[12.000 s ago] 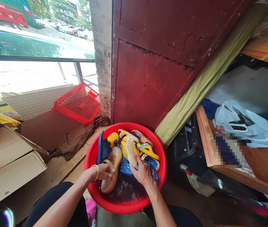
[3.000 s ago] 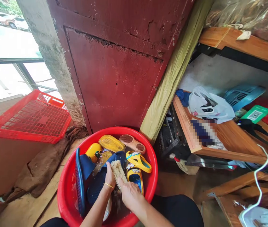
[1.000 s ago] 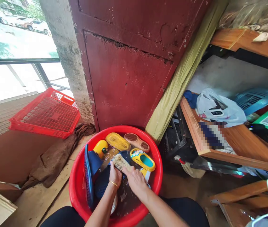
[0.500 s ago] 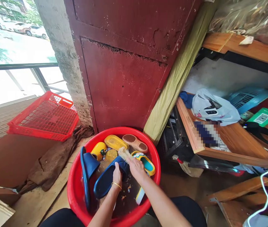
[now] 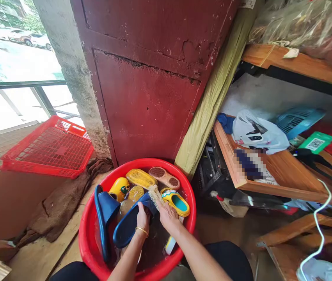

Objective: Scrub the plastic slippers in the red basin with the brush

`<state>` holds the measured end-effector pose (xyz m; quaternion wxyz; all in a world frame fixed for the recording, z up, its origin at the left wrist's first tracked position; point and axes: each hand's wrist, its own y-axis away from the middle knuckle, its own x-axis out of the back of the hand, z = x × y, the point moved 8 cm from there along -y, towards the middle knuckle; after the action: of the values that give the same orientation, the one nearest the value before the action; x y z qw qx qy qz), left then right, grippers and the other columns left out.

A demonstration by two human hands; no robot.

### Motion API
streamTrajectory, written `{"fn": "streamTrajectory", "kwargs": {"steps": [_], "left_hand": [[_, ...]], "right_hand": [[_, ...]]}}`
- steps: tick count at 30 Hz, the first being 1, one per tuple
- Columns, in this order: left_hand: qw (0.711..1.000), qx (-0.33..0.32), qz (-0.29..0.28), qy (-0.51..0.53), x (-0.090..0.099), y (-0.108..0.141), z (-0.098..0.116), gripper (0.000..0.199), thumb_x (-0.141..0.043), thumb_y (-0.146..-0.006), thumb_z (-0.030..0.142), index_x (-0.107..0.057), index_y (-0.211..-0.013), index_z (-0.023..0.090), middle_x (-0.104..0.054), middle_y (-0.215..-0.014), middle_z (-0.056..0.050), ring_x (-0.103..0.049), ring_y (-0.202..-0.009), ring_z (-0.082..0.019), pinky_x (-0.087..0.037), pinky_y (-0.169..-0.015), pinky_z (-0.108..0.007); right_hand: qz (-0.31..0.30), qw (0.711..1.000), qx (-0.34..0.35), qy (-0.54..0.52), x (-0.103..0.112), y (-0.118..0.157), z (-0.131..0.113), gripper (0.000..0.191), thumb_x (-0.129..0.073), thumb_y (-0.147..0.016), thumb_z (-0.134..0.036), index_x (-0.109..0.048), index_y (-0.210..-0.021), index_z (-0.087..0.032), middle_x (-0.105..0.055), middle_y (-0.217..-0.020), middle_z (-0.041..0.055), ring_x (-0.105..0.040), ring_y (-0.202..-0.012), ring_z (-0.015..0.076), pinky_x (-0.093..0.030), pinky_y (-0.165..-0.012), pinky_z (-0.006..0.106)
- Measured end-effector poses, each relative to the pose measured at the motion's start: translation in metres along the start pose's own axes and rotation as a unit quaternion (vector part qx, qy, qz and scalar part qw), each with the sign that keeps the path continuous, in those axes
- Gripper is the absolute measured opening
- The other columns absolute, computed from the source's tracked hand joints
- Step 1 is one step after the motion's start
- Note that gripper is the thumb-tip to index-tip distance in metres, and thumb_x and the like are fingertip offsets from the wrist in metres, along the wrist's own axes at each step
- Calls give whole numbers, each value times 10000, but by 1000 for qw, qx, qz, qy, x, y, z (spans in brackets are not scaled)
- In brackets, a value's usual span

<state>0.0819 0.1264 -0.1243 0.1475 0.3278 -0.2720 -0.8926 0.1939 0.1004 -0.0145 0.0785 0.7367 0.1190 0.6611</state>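
A red basin [image 5: 85, 244] of dark, murky water sits between my knees, with several shoes in it. My left hand [image 5: 142, 219] is closed around a dark blue slipper [image 5: 125, 233], tilted above the water. In my right hand [image 5: 168, 214] is a scrubbing brush [image 5: 155, 197], its pale bristles against the slipper's strap. A second blue slipper [image 5: 103, 222] leans on the basin's left side. Near the far rim lie a yellow shoe [image 5: 141, 178], sole up, and a tan-soled shoe [image 5: 164, 177]. A yellow clog [image 5: 180, 203] with a teal inside rests beside my right hand.
A red plastic crate [image 5: 48, 150] stands to the left above a brown cloth [image 5: 48, 216]. Behind the basin is a dark red door [image 5: 148, 105]. A wooden drawer [image 5: 288, 177] and a white cable [image 5: 319, 226] are on the right.
The camera view has shifted slightly to the right. The brush has moved a little along the strap and its bristles are turned more upright. Both hands keep their holds.
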Motion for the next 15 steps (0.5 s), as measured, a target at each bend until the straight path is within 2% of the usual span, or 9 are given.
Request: {"fn": "streamTrajectory", "kwargs": {"steps": [5, 7, 10, 13, 15], "left_hand": [[999, 1, 26, 39, 4, -2, 4, 516, -332, -1014, 533, -690, -1113, 175, -752, -1098, -117, -724, -994, -181, -559, -830, -251], [999, 5, 27, 36, 4, -2, 7, 508, -343, -1010, 536, -674, -1139, 173, -758, -1013, -106, -738, -874, -174, -564, -751, -254], [999, 13, 10, 32, 2, 1, 15, 528, -344, -999, 567, -653, -1183, 180, -753, -914, -90, -729, -730, -167, -560, -684, -274], [999, 16, -5, 34, 0, 5, 24, 577, -319, -984, 617, -643, -1220, 203, -754, -965, -105, -733, -746, -173, -568, -725, -306], [1000, 5, -20, 20, -3, 8, 26, 609, -331, -963, 655, -640, -1240, 210, -752, -1048, -126, -742, -865, -200, -569, -812, -342]], "right_hand": [[6, 999, 22, -41, -31, 26, -6, 690, -315, -917, -40, -390, -1547, -308, -575, -1425, 148, -638, -1160, 288, -473, -979, 430], [15, 998, -10, -58, -32, 24, 6, 668, -310, -919, -40, -433, -1525, -294, -599, -1396, 150, -636, -1161, 282, -472, -973, 429], [30, 995, -41, -81, -22, 11, 23, 641, -331, -911, -31, -480, -1494, -252, -664, -1288, 142, -631, -1171, 264, -470, -972, 407], [40, 994, -30, -93, -18, 9, 25, 626, -362, -925, -60, -458, -1510, -261, -709, -1161, 124, -655, -1122, 268, -476, -955, 408], [55, 993, -17, -100, -23, 17, 19, 622, -360, -942, -83, -429, -1530, -277, -703, -1159, 130, -669, -1087, 272, -486, -930, 405]]}}
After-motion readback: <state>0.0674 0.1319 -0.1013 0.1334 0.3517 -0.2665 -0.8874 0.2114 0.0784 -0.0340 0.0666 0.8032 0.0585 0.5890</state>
